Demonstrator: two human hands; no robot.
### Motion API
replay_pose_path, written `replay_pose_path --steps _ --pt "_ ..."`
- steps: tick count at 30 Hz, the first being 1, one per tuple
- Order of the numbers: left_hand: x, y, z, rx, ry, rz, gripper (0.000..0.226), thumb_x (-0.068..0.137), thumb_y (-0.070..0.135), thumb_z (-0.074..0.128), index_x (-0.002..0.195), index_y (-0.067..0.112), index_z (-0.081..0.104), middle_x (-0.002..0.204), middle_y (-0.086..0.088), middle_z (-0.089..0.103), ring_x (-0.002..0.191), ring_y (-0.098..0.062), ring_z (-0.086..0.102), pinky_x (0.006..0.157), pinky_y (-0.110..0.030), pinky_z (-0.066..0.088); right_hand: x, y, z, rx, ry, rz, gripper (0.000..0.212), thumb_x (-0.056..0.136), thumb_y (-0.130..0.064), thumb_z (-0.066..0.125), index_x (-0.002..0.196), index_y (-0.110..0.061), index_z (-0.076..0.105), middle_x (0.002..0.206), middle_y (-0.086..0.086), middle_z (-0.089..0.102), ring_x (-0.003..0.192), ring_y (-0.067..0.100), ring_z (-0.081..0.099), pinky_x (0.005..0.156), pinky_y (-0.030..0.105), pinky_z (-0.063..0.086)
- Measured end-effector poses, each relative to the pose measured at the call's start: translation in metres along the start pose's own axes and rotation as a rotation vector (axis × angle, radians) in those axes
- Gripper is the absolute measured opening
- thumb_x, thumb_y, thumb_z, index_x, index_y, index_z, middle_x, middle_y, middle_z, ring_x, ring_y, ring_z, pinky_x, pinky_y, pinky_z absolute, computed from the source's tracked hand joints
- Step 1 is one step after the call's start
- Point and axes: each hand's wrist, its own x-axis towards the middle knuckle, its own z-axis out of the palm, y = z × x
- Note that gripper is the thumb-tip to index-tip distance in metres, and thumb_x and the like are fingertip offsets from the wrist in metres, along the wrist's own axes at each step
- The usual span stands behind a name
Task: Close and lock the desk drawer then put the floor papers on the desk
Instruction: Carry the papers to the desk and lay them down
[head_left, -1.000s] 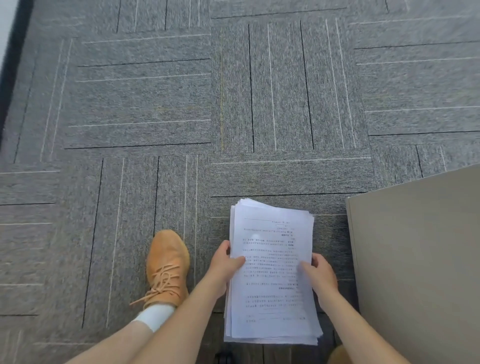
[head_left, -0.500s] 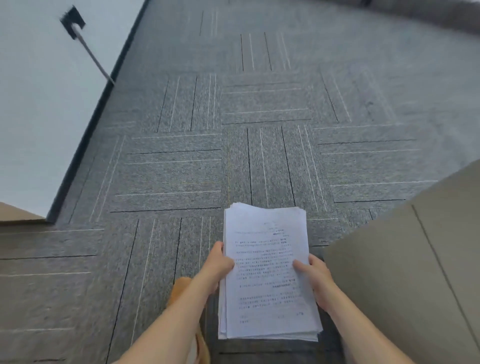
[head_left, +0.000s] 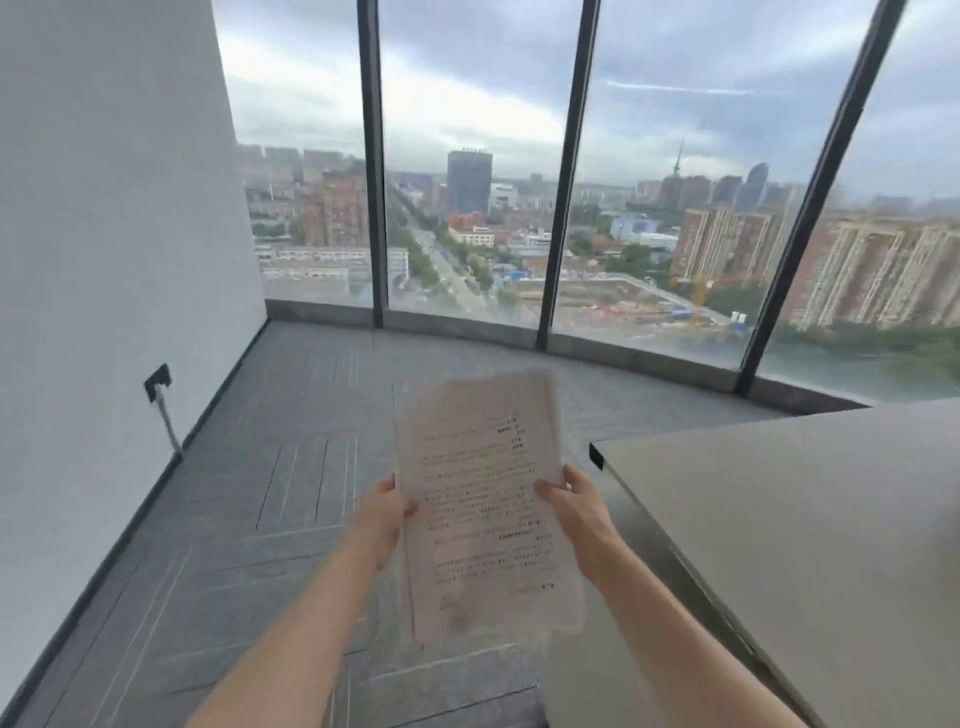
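A stack of printed white papers (head_left: 483, 499) is held up in the air in front of me, above the grey carpet. My left hand (head_left: 382, 512) grips its left edge and my right hand (head_left: 576, 499) grips its right edge, thumbs on top. The beige desk top (head_left: 810, 519) lies to the right of the papers, its near corner just beside my right hand. The desk drawer is out of sight.
A white wall (head_left: 104, 260) with a dark socket and cable (head_left: 158, 382) runs along the left. Tall windows with dark frames (head_left: 563, 171) curve across the far side. Grey carpet tiles (head_left: 291, 467) cover the floor between wall and desk.
The papers have risen from the floor to chest height in both hands. The view has swung up from the carpet to the windows and the desk top.
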Motion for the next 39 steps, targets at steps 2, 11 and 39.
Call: replay_pose_path --steps 2,11,39 --pt "-0.03 0.036 0.024 0.015 -0.048 0.087 0.048 0.076 -0.017 0.042 0.119 -0.002 0.059 0.116 -0.02 0.067 0.108 -0.036 0.063 0.092 -0.047 0.053 -0.04 -0.042 -0.029 0.007 0.063 -0.063 0.02 0.088 -0.002 0.056 0.093 -0.019 0.066 0.097 0.007 0.074 0.093 0.03 0.071 0.081 0.046 0.059" --pt "-0.21 0.143 0.198 0.041 -0.458 0.423 0.034 0.086 -0.004 0.045 0.108 0.013 0.064 0.102 -0.013 0.074 0.09 -0.031 0.073 0.078 -0.05 0.06 -0.239 -0.136 -0.204 -0.013 0.468 -0.36 0.033 0.085 0.006 0.049 0.099 -0.019 0.066 0.101 0.006 0.075 0.091 0.026 0.072 0.077 0.044 0.059" --pt "-0.322 0.018 0.579 -0.053 -1.095 0.378 0.04 0.095 -0.006 0.038 0.113 0.02 0.063 0.105 0.0 0.072 0.094 -0.019 0.068 0.08 -0.037 0.054 -0.366 -0.01 -0.48 0.075 1.28 -0.293 0.04 0.088 0.009 0.045 0.1 -0.026 0.06 0.092 -0.019 0.074 0.093 0.009 0.069 0.067 0.025 0.053"
